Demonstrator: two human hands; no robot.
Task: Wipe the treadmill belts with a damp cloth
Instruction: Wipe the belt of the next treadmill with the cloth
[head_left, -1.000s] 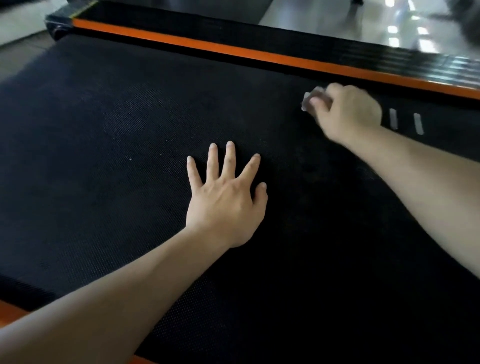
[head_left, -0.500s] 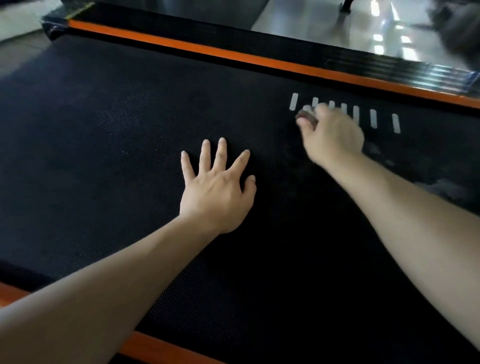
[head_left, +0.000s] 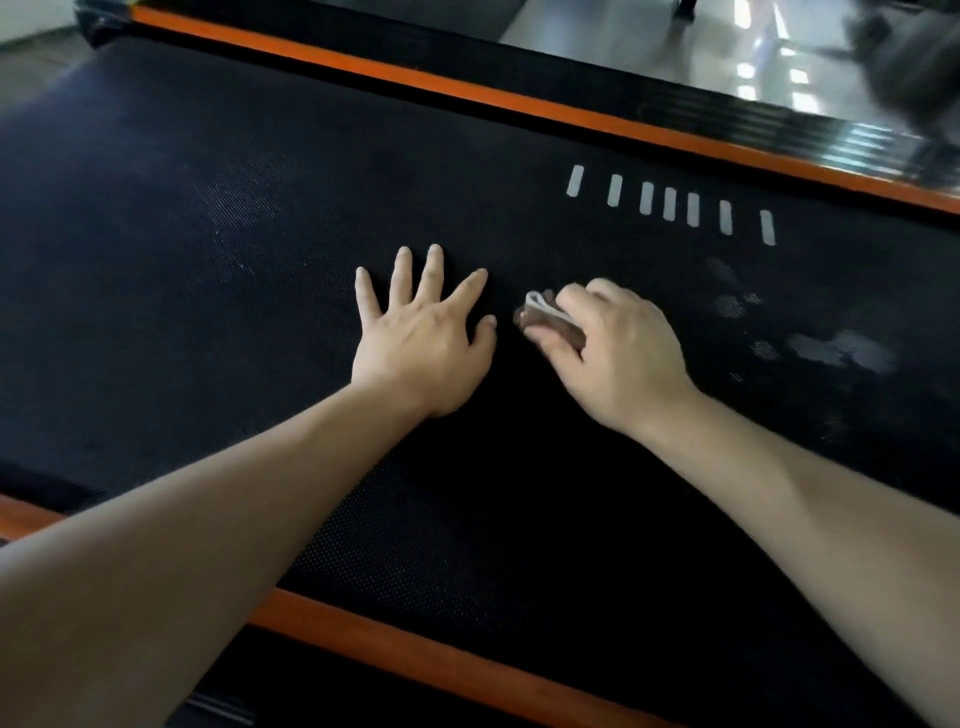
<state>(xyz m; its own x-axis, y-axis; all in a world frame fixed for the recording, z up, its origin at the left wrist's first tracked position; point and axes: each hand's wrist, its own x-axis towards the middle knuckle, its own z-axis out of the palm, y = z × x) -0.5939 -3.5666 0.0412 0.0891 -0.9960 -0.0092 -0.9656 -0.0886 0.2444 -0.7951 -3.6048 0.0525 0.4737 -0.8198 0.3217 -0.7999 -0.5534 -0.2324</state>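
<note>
Head view: your left hand (head_left: 421, 343) lies flat on the treadmill belt (head_left: 208, 260), fingers straight and spread, grasping nothing. Just beside it, your right hand (head_left: 618, 353) has its fingers curled round a folded cloth (head_left: 550, 319), which is set against the belt near mid-width. A row of white marks (head_left: 670, 203) sits beyond, near the far orange side rail (head_left: 467, 93). Pale patches (head_left: 841, 351) show to the right.

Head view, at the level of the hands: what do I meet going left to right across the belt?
On the belt: left hand pressed flat → cloth → right hand gripping it → pale smears.
</note>
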